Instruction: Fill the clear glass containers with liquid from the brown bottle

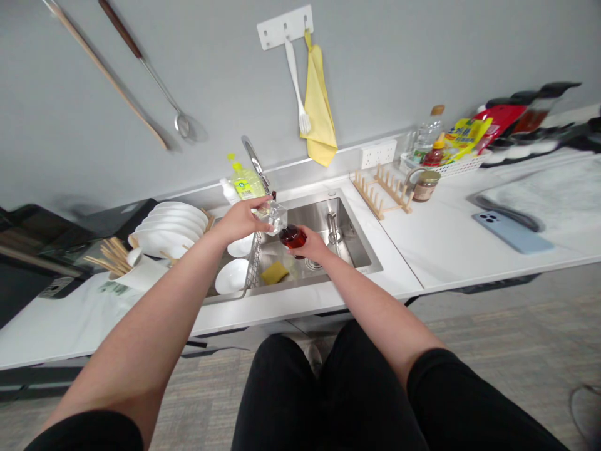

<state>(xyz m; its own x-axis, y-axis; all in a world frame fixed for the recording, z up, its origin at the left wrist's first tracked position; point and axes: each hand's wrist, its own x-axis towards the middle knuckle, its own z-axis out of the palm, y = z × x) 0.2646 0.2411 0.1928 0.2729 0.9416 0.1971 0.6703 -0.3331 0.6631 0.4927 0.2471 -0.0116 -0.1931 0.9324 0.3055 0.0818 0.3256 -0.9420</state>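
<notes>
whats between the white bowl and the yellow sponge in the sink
A metal wire rack stands between the white bowl and the yellow sponge, as the head view shows.

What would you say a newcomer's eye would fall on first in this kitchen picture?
Most striking are the hands over the stainless steel sink: the left hand grips a clear glass container, and the right hand holds a small bottle of dark red liquid. On the wall behind, a bright yellow cloth hangs from a white hook rack, while a row of white plates stands left of the sink.
</notes>
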